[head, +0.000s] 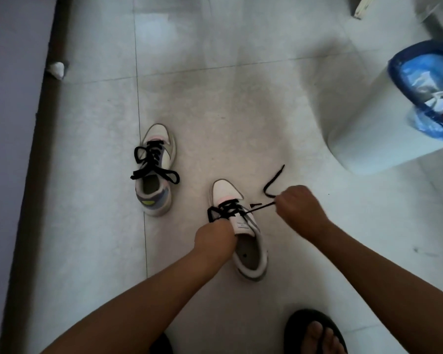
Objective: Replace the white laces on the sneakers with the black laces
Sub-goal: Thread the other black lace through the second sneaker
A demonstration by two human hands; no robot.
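At the centre of the frame a white sneaker (243, 236) stands on the tiled floor (241, 111), toe toward the top, with a black lace (226, 209) crossed through its upper eyelets. The left hand (214, 240) is curled at the shoe's left side by the tongue, gripping the lace loop there, though the fingers are hidden behind the hand. The right hand (299, 206), to the right of the shoe, is closed in a fist round the other lace end, which runs taut from the eyelets to the fist; its free tail (273, 183) curves up past the knuckles. Left of centre a second sneaker (155, 175) stands apart, already laced in black with a bow. A white bin (384, 118) with a blue liner stands at the right edge. A foot in a dark sandal (315, 330) shows at the bottom right.
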